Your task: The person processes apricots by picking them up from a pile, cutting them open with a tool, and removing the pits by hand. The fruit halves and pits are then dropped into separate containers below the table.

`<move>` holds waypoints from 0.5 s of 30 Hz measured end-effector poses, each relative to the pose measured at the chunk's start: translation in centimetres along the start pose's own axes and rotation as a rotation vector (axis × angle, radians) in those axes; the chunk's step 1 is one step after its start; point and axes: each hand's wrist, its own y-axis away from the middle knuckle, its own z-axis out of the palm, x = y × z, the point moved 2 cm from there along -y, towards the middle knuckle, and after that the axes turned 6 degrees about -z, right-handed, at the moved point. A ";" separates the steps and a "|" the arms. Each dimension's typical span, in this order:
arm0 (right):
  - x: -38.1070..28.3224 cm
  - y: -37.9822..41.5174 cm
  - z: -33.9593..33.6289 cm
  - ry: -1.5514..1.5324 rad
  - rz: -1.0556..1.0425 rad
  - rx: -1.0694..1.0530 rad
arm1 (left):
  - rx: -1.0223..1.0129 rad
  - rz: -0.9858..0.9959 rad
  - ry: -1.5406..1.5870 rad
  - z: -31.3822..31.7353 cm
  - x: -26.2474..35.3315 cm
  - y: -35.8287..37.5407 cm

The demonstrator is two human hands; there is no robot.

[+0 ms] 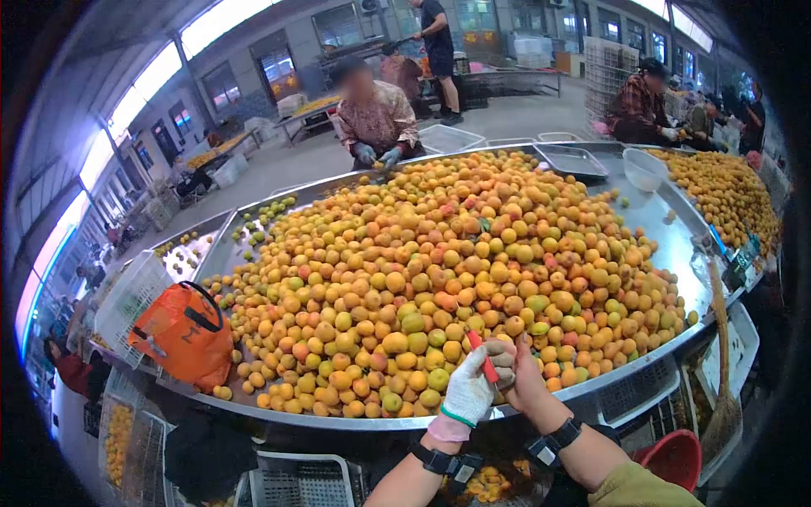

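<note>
My left hand (469, 390), in a white knitted glove with a green cuff edge, is closed on a slim red-handled tool (484, 358); its working end does not show clearly. My bare right hand (529, 384) is pressed against the gloved fingers with its own fingers curled. Whatever lies between the two hands is hidden. Both hands are over the near edge of a metal table (393, 424), just in front of a large heap of apricots (422, 279), mostly orange-yellow with some greenish ones.
An orange bag (187, 334) stands at the table's left end. A clear plastic tub (644, 169) and a shallow tray (572, 160) sit on the far right. Below are a grey crate (302, 482), split apricots (487, 485) and a red bucket (673, 459). A gloved co-worker (376, 118) sits opposite.
</note>
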 end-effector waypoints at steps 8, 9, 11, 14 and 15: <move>-0.5 0.0 0.2 0.223 0.042 0.000 | 0.281 0.156 -0.514 0.7 1.1 1.3; -1.2 -0.5 0.1 0.435 0.045 -0.092 | 0.288 0.163 -0.571 0.9 1.4 1.4; -4.6 0.7 2.6 0.585 0.162 -0.122 | 0.297 0.228 -0.620 1.1 2.2 1.8; -7.3 0.8 1.6 0.133 0.120 -0.346 | 0.288 0.410 -0.642 1.8 3.7 2.3; -7.6 0.1 1.3 0.135 0.124 -0.344 | 0.290 0.410 -0.637 2.1 4.1 2.6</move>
